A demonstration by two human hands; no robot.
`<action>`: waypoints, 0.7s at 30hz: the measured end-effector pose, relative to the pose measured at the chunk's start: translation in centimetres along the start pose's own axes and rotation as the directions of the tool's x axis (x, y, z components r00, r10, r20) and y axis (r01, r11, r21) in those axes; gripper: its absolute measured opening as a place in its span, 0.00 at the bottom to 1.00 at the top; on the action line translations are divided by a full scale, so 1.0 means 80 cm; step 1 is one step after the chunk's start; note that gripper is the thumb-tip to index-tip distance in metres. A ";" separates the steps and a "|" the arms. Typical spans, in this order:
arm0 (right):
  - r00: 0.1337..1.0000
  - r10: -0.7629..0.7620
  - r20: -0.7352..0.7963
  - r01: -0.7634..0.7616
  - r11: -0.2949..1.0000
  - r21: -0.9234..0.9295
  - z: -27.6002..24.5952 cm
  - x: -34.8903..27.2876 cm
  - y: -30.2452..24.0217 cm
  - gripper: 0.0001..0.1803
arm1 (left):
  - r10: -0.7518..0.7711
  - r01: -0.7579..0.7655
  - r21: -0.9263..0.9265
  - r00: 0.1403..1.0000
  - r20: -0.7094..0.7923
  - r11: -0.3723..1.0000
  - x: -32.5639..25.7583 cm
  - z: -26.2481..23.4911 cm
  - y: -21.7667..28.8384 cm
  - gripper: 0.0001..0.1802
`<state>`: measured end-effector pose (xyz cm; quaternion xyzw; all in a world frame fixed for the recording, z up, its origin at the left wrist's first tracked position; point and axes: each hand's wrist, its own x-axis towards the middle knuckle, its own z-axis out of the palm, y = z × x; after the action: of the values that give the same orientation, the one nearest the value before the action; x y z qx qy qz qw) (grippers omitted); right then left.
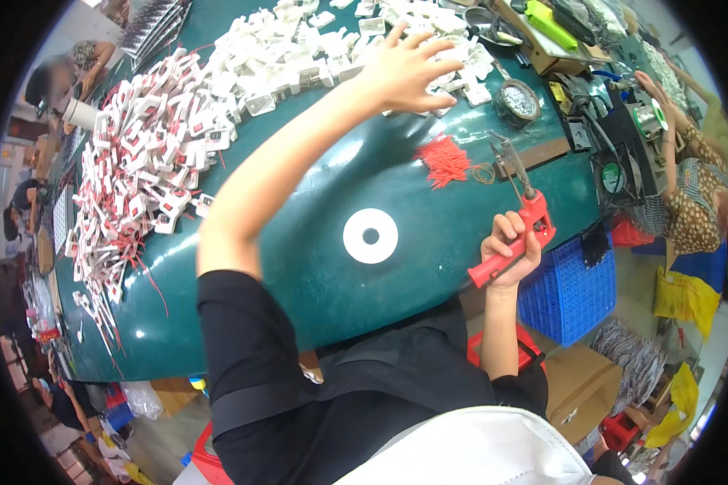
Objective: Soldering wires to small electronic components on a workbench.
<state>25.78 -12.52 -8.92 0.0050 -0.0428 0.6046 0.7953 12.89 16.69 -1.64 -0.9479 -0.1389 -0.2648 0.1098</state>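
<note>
The left hand (402,69) reaches far across the green worktop (315,267), fingers spread over the pile of white plastic parts (299,48). The right hand (511,246) grips a red-handled soldering gun (519,234) at the near right edge. Far right, a small round tin (518,101) holds silvery bits.

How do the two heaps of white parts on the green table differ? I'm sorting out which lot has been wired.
The far heap, under the left hand, is plain white, with no wires showing; the left-side heap bristles with red wires. The far heap spreads along the table's far edge; the left-side heap runs down its left edge. Both hold small white plastic pieces, loosely piled.
</note>
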 end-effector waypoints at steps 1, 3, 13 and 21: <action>1.000 -0.002 0.005 0.002 1.000 0.004 0.000 0.001 0.003 0.13 | -0.030 0.029 0.109 1.000 0.008 0.994 0.009 0.033 -0.006 0.31; 0.999 -0.033 -0.032 0.032 0.999 -0.026 0.001 0.000 0.005 0.12 | -0.139 0.123 0.140 0.984 0.115 0.982 0.004 0.073 -0.011 0.31; 1.000 -0.008 -0.027 0.008 1.000 -0.001 0.004 0.006 0.004 0.14 | -0.148 0.201 -0.144 0.938 0.315 0.969 -0.104 -0.012 -0.065 0.22; 1.000 -0.009 0.002 0.009 0.999 0.040 0.001 -0.001 -0.001 0.13 | -0.078 0.079 -0.006 0.992 0.098 0.997 -0.079 -0.027 -0.047 0.16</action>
<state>25.86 -12.60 -8.81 0.0217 -0.0313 0.6017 0.7978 5.50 18.30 -2.70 -0.9541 -0.1801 -0.2228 0.0878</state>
